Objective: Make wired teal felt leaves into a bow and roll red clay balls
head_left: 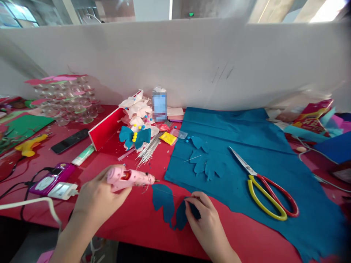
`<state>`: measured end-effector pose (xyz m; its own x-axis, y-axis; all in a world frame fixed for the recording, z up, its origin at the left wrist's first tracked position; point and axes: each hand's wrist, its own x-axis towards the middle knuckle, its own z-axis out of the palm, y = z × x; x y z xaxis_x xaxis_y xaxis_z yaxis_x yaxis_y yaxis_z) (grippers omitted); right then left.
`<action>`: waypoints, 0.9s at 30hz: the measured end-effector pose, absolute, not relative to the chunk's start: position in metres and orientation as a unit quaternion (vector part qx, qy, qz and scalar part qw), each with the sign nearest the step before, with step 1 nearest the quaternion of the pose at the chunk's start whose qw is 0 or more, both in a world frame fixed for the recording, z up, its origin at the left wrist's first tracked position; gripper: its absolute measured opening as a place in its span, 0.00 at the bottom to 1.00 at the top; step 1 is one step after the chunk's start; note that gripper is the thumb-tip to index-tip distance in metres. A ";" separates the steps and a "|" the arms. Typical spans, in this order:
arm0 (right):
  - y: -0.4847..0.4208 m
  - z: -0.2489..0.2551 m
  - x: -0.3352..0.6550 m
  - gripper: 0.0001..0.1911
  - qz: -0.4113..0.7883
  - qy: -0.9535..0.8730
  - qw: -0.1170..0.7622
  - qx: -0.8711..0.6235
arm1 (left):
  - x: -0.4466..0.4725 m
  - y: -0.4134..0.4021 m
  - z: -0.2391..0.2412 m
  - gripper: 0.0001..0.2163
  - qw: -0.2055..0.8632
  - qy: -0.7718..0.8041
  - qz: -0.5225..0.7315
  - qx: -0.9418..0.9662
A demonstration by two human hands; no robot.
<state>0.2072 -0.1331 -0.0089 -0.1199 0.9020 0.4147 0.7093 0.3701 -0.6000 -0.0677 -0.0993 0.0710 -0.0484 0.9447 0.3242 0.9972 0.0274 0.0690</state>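
Pink glue gun [130, 178] in the left hand [94, 193], blue cutout [180, 215] in the right

The left hand is wrapped around the glue gun, whose nozzle points right, near the far edge of another blue cutout [165, 205] on the red worktop [142, 226]. The right hand [205, 215] has thumb and fingers pinched together on its cutout, just right of the other one. Farther right, scissors [253, 177] with one yellow and one red handle lie on a large blue cloth [233, 126], with cut pieces [215, 170] on its left part. Beyond the glue gun, metal wires [149, 150] lie near a blue butterfly shape [143, 138] bearing yellow beads [134, 137]
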 end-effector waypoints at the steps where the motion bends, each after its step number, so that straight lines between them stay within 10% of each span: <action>1: -0.134 -0.009 0.208 0.09 0.132 -0.737 0.379 -0.544 | -0.063 -0.099 0.070 0.15 0.102 -0.699 -0.119 -0.698; 27: -0.135 -0.005 0.211 0.11 0.215 -0.696 0.419 -0.543 | -0.049 -0.089 0.067 0.16 0.077 -0.699 0.068 -0.708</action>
<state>0.2112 -0.1354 -0.0049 -0.0603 0.9349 0.3496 0.5752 0.3188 -0.7533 -0.0486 -0.0890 0.0671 0.0138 0.9998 0.0119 0.9789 -0.0111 -0.2040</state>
